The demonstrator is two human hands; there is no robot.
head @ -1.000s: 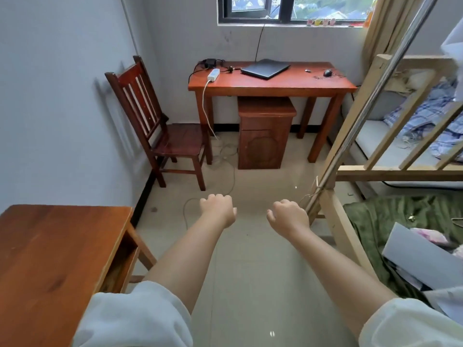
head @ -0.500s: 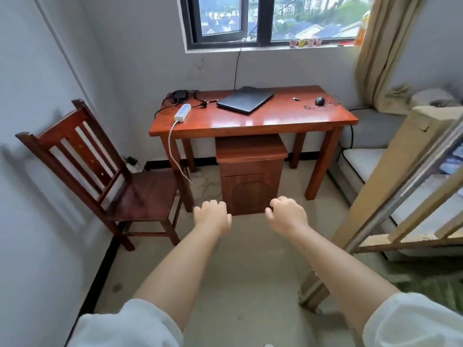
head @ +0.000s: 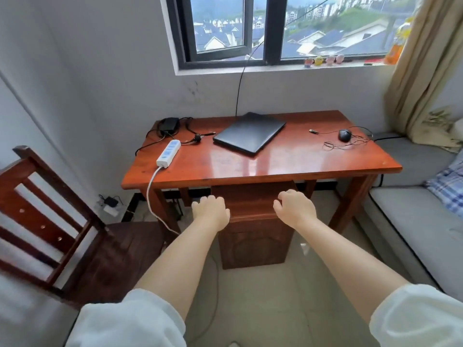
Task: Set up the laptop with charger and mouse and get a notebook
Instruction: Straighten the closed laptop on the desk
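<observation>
Over on the far left a dark wooden chair [head: 62, 234] is standing against the wall, its seat tucked beside the red-brown desk [head: 288, 164]. Moving onto the desk's left end, the black charger brick [head: 170, 123] is sitting at the back corner with its cable [head: 193, 135] trailing loose across the top, and just in front of it a white power strip [head: 168, 153] is lying at an angle, its cord dropping over the front edge. At the middle, the laptop [head: 249, 132] is lying closed and skewed. Below the desk edge both arms are reaching forward in front of a small wooden cabinet [head: 255, 236]: the left hand [head: 211, 211] is hanging with fingers loosely curled, holding nothing, and the right hand [head: 294, 207] is doing the same, gripping nothing. Toward the desk's right end the black mouse [head: 344, 135] is sitting amid its tangled wire, well apart from the laptop. Farthest right, a grey mattress [head: 413, 221] is lying alongside the desk, under a beige curtain [head: 426, 71].
</observation>
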